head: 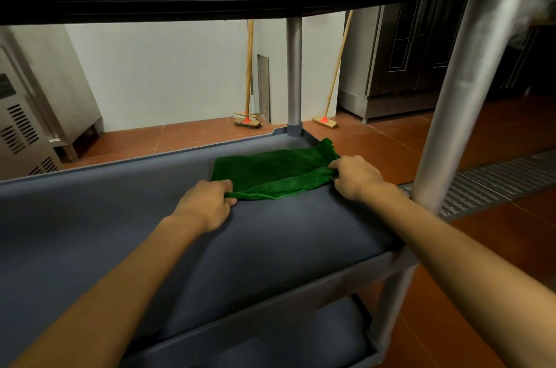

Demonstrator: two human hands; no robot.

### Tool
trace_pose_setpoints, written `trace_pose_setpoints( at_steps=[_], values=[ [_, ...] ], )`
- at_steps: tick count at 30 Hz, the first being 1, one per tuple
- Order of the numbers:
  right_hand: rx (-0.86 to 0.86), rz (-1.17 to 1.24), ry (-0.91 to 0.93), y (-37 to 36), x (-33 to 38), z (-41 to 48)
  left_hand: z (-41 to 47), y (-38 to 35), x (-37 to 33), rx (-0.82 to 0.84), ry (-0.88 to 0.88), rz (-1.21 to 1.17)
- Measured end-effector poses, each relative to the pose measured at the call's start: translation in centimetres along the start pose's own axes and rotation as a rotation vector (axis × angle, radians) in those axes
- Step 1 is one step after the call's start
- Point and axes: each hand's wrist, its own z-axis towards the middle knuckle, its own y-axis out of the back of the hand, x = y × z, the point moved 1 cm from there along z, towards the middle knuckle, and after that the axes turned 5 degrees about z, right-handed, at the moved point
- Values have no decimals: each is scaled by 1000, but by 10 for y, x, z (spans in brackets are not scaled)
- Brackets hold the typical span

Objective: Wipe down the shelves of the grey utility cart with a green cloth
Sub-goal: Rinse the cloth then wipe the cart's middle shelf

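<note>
Plain white wall (165, 72) at the back. Leaning against that wall, a wooden-handled scrub broom (247, 121) with an orange socket. Propped on the same wall, slightly further right, a narrow slatted metal panel (263, 87). Further right along the wall, a second broom (324, 122), tilted. Left of the wall, a vented steel machine (21, 132); right of it, a dark two-door cabinet (418, 51). Below the wall, terracotta floor tiles (391, 138) and a long metal drain grate (496, 181).

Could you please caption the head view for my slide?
The cloth lies on the shelf, gripped by left hand and right hand.
</note>
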Motion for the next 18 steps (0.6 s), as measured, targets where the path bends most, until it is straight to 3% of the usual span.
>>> trace_pose_setpoints(
  at_steps=[10,18],
  values=[
    [23,-122,88,3,12,-44,-39,10,-1,26,-49,19],
    [69,-69,114,14,14,-71,-76,15,-1,14,-107,48]
  ],
)
